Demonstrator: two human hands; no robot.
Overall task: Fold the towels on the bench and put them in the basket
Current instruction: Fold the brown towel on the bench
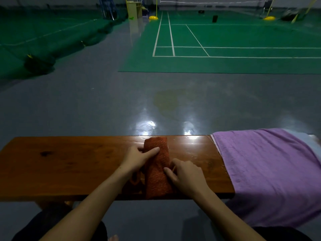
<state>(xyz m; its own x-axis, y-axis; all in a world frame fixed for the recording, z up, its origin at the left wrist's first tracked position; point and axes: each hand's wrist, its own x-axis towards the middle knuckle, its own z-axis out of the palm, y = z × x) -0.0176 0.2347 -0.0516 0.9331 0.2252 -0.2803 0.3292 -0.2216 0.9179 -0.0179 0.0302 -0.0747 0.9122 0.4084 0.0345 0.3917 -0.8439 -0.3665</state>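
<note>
An orange towel, folded into a narrow strip, lies across the wooden bench from its far edge to its near edge. My left hand rests on the towel's left side near the far end, thumb lying straight across the cloth. My right hand presses the towel's right edge nearer to me, fingers bent against the fabric. A purple towel is spread over the bench's right end and hangs down toward me. No basket is in view.
A pale blue cloth shows under the purple towel at the far right. Beyond the bench lies shiny grey floor, then a green badminton court with a net. My knees are at the bottom edge.
</note>
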